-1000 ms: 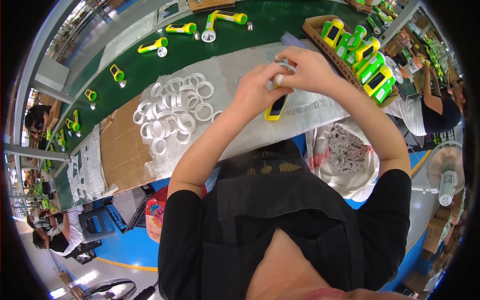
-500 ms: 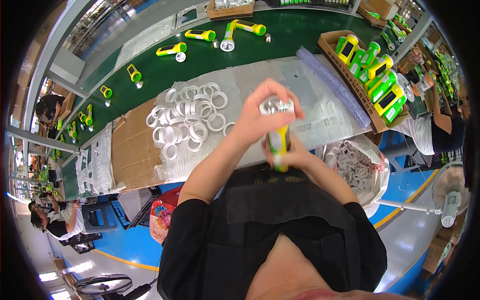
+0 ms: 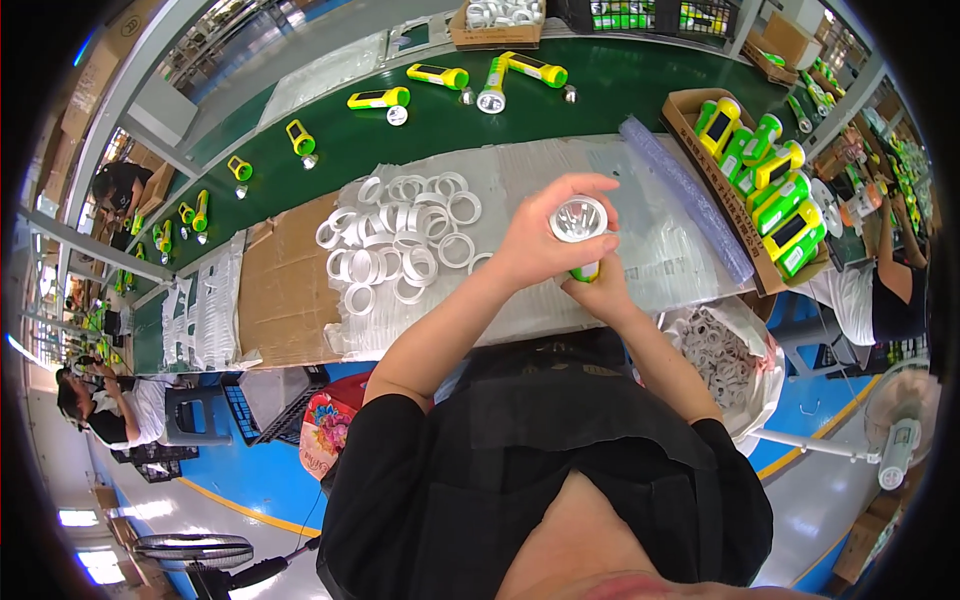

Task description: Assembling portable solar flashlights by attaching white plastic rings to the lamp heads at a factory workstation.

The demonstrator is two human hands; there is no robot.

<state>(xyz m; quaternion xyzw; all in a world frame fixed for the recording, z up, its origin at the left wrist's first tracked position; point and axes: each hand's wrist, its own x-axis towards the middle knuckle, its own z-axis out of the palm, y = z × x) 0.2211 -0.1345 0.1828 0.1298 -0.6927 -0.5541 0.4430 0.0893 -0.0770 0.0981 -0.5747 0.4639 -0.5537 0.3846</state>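
I see both hands up together over the near edge of the desk (image 3: 300, 290), close to my chest. My left hand (image 3: 535, 245) is wrapped around the shiny round head of a flashlight (image 3: 580, 222), fingers curled over its rim. My right hand (image 3: 598, 292) is closed around the green body just under it, so the two hands touch. The flashlight stands on end, its long way pointing up at me, with the bright open face on top and the handle hidden down in my right hand. The left hand is the one on the head, the right one is lower. A heap of white rings (image 3: 395, 240) lies on the desk just to the left of my left hand, nearer to it than to the right.
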